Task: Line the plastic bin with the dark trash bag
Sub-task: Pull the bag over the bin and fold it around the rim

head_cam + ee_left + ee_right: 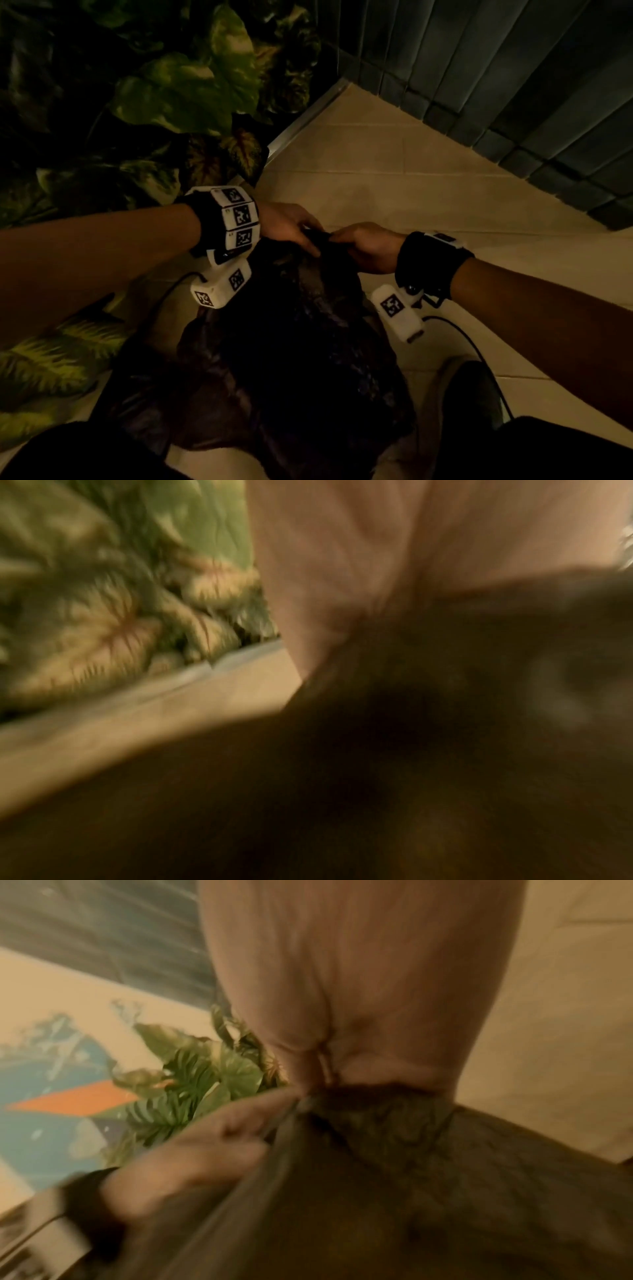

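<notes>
While both hands meet over the tiled floor (394,161), the left hand (287,224) and the right hand (366,248) each pinch the gathered top edge of the dark trash bag (284,359), fingertips almost touching. Its body hangs down from them and spreads toward the near edge of the floor. Leafy plants (178,89) crowd the left side; a dark slatted wall (513,75) closes the far right corner. A shoe (459,401) stands just beside the bag's right edge.
</notes>
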`<state>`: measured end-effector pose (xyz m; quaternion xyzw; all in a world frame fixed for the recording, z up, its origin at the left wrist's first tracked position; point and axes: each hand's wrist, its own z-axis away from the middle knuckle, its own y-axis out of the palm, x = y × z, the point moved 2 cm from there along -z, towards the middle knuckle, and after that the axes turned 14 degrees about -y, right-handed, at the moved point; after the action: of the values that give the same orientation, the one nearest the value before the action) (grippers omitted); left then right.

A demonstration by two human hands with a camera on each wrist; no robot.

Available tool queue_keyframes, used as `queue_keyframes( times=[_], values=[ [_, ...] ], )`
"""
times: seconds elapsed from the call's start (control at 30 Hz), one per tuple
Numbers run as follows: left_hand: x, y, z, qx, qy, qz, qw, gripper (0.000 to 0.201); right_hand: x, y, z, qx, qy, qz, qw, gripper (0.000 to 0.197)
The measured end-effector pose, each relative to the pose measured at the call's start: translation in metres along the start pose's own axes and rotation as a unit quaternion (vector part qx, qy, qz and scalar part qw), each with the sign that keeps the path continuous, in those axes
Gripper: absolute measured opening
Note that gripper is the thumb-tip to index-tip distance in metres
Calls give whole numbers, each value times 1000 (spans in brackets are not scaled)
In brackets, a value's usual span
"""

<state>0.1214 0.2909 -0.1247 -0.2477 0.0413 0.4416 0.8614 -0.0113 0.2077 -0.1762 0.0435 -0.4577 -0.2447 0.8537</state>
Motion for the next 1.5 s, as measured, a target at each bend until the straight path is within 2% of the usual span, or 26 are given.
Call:
queue_keyframes(
  times=[0.1,0.17,0.3,0.4,0.47,0.53,0.63,0.67,0.73,0.8,0.87,0.93,1.0,1.07,1.17,1.27,1.3,1.37,1.43,1.47,1.5],
  values=[
    [13,-2,-9,7,-30,78,996,37,-7,-5,9,-15,-13,18,1000,37],
    [25,-2,-12,4,-67,131,989,43,-12,-7,18,15,-2,26,1000,35],
    [49,8,-22,76,-137,283,946,33,-31,-8,36,70,36,131,988,23],
    [62,14,-24,98,-156,315,931,42,-43,-14,38,14,10,85,996,27],
    [72,19,-23,96,-163,334,923,33,-47,-22,37,-53,11,3,999,34],
    [79,26,-19,112,-160,340,920,32,-49,-26,34,-79,26,-46,996,37],
    [93,36,-16,117,-167,331,921,59,-53,-25,34,-10,110,-64,992,52],
    [99,39,-17,116,-172,338,918,61,-54,-26,36,32,133,-51,989,57],
    [112,45,-18,114,-178,356,910,58,-57,-29,44,108,150,0,983,47],
    [122,53,-20,100,-174,353,914,41,-67,-35,49,122,146,23,981,28],
    [125,59,-19,76,-165,308,934,23,-77,-41,51,59,142,1,988,20],
    [124,58,-18,61,-112,254,959,14,-83,-42,53,-21,142,-48,989,19],
    [117,51,-13,70,-29,266,961,39,-83,-37,53,-59,145,-39,987,23],
    [110,42,-12,89,-9,290,953,55,-84,-31,54,-77,156,-1,985,30],
    [106,38,-15,73,-12,219,973,44,-83,-23,51,-42,152,-10,987,33],
    [116,42,-27,41,-23,143,989,56,-79,-24,48,-68,116,22,991,26],
    [118,44,-28,27,-39,146,988,48,-78,-25,49,-61,102,45,992,27],
    [125,48,-26,22,-46,153,987,15,-78,-23,55,6,98,99,990,28],
    [130,50,-23,27,-55,135,989,11,-81,-16,65,80,105,174,976,19],
    [130,49,-21,26,-44,116,992,18,-83,-12,69,98,102,199,970,18],
    [125,41,-15,0,-27,74,997,38,-84,-8,71,101,95,211,968,20]
  ],
)
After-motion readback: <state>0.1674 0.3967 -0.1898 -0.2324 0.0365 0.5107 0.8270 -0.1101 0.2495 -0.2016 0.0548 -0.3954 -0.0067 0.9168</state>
